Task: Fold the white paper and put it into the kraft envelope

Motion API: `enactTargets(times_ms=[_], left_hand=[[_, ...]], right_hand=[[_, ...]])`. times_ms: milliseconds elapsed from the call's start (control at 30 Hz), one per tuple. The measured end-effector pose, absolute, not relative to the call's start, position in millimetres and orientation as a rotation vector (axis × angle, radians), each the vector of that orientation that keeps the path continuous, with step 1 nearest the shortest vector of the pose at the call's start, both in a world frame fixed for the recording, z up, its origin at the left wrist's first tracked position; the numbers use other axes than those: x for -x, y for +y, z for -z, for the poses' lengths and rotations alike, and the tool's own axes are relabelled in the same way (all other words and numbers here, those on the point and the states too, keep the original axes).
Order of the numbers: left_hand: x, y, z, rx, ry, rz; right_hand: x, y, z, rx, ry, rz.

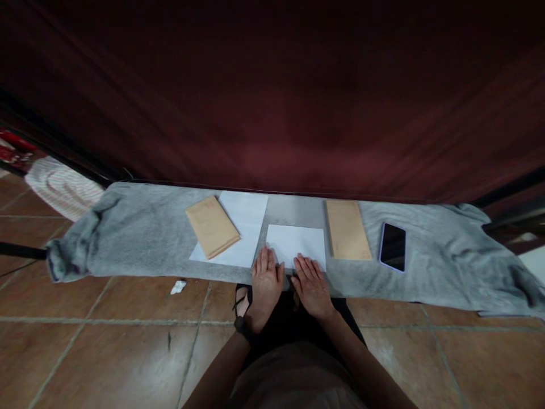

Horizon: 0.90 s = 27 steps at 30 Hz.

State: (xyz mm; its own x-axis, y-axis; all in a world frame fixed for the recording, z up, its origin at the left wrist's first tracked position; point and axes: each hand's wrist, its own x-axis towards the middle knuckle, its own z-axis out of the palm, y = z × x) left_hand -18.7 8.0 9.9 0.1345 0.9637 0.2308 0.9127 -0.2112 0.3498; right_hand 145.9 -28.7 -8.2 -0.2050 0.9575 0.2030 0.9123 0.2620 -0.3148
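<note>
A white sheet of paper [297, 243], perhaps folded, lies flat on the grey cloth in front of me. My left hand [267, 281] rests palm down with its fingertips on the paper's left end, fingers stretched out. Near the lower right of the same paper, my right hand [310, 287] lies flat too, fingers extended over its front edge. Neither hand grips anything. To the left, a stack of brown envelopes [213, 226] sits at a slant on a larger white sheet [247, 213]. Another brown envelope or stack [348, 230] lies to the right of the paper.
A phone [392, 247] with a purple case lies right of the brown envelopes. The grey cloth [140, 238] covers a long narrow surface, backed by a dark red curtain [272, 113]. A white scrap [178, 287] is on the tiled floor [128, 352]. Striped fabric [68, 184] hangs far left.
</note>
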Motion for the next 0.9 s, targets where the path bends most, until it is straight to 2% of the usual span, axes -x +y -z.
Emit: enactTargets(times_ms=[133,300,400,900], left_hand=[[21,5,-15,-2.41,1.939,-0.554],[11,-2,-8,-2.606,1.579,-0.464],[11,-2,-2,-2.648,1.525,-0.418],[18,-9,3,-2.557,1.815,-0.356]], right_hand=[[-147,-27,9,1.714,-2.197,-0.157],[-145,-27,8,1.707,-2.212,-0.109],[-146,-29,10,1.711,-2.222,-0.058],[-172,-45,28,1.864,-2.048,0.187]])
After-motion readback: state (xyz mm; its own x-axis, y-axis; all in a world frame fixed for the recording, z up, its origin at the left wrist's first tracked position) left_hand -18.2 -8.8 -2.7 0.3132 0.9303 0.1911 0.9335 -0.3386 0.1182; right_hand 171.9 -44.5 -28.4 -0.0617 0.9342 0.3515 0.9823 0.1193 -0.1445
